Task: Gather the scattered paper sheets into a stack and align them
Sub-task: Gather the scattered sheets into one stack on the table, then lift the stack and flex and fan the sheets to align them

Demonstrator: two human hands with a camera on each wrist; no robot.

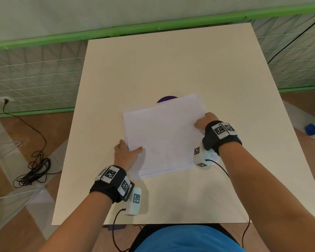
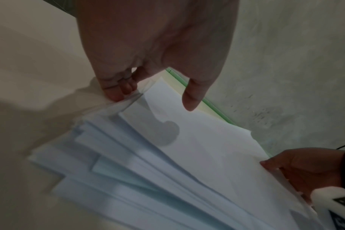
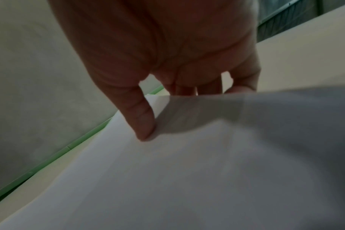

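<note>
A loose stack of white paper sheets [image 1: 162, 135] lies at the middle of the cream table [image 1: 171, 60], turned slightly and fanned at its near edges [image 2: 128, 163]. My left hand [image 1: 126, 154] grips the stack's left edge, thumb on top [image 2: 191, 99] and fingers curled at the edge below [image 2: 116, 91]. My right hand [image 1: 205, 121] holds the right edge, with its thumb [image 3: 143, 123] pressed on the top sheet [image 3: 187, 171] and the fingers [image 3: 207, 88] behind the lifted edge.
A purple round thing [image 1: 166, 99] peeks out from under the stack's far edge. A green-framed wire fence [image 1: 35, 75] runs behind and beside the table. Black cable [image 1: 33, 171] lies coiled on the floor at left. A blue-capped object [image 1: 313, 129] lies at right.
</note>
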